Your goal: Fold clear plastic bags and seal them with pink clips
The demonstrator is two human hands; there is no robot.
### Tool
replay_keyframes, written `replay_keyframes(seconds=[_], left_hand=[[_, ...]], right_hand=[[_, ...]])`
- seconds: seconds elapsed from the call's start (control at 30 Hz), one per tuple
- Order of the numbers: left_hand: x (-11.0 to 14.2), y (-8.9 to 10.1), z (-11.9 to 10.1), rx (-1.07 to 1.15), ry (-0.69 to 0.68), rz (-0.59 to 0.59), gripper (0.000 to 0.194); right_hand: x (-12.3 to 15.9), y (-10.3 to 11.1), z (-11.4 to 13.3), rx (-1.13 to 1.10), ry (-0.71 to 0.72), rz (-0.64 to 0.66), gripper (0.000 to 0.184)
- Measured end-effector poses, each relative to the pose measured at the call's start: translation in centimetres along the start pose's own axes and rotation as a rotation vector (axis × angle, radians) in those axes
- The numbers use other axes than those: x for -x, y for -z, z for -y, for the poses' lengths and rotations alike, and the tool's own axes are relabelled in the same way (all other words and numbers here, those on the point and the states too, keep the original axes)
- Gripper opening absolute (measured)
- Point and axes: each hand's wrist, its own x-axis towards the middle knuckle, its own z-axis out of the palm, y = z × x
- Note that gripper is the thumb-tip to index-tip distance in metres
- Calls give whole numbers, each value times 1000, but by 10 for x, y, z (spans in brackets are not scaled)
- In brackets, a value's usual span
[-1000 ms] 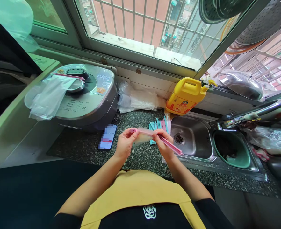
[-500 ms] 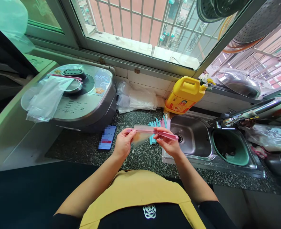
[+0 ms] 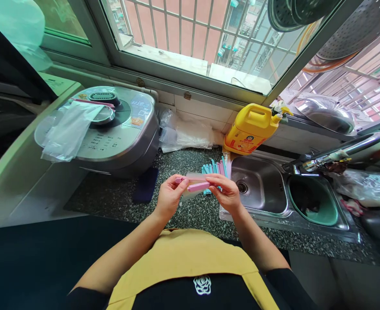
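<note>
Both my hands are raised over the speckled counter, in front of my chest. My left hand (image 3: 169, 196) pinches the left end of a pink sealing clip (image 3: 197, 186) and the top of a small clear plastic bag (image 3: 190, 191). My right hand (image 3: 226, 192) grips the clip's right part, fingers curled over it. The bag hangs between my hands, mostly hidden by them. Just behind lie several teal and pink clips (image 3: 213, 168) on the counter beside the sink.
A silver rice cooker (image 3: 119, 133) with a plastic bag (image 3: 67, 131) on its lid stands at the left. A dark phone (image 3: 145, 184), clear bags (image 3: 183, 133), a yellow detergent jug (image 3: 250, 129), a steel double sink (image 3: 261, 185) and a tap (image 3: 338, 155) surround the counter.
My right hand slid left along the pink clip, so its long free end no longer sticks out to the right. The phone's screen has gone dark.
</note>
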Motion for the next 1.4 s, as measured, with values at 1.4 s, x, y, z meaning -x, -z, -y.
replay_keyframes(seconds=[1.4], left_hand=[[-35,63,38,-515,-397,209,45]], right_hand=[[12,-28,-10,-94,-347,-97,11]])
